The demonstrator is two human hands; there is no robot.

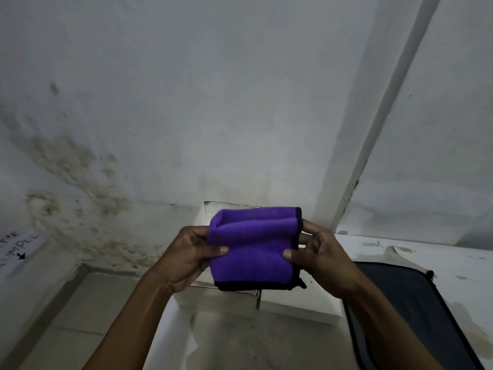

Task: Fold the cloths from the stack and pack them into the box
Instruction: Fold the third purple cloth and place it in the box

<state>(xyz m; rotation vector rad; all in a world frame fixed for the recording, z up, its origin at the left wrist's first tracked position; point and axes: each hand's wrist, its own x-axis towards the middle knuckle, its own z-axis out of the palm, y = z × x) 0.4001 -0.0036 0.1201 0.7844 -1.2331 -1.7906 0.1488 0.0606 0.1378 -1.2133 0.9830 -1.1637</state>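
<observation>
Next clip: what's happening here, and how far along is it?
A person holds a folded purple cloth with black edging in the air, the left hand and right hand each pinching one side. It hangs just above a clear box on the white table, so it is folded but not yet packed. A dark cloth lies flat on the table to the right.

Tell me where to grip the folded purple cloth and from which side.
Pinch the purple cloth at mid-height on its two side edges, coming in from left and right, as the left hand and right hand do now. The folded layers gape at the top, so thumbs in front should keep them together.
</observation>
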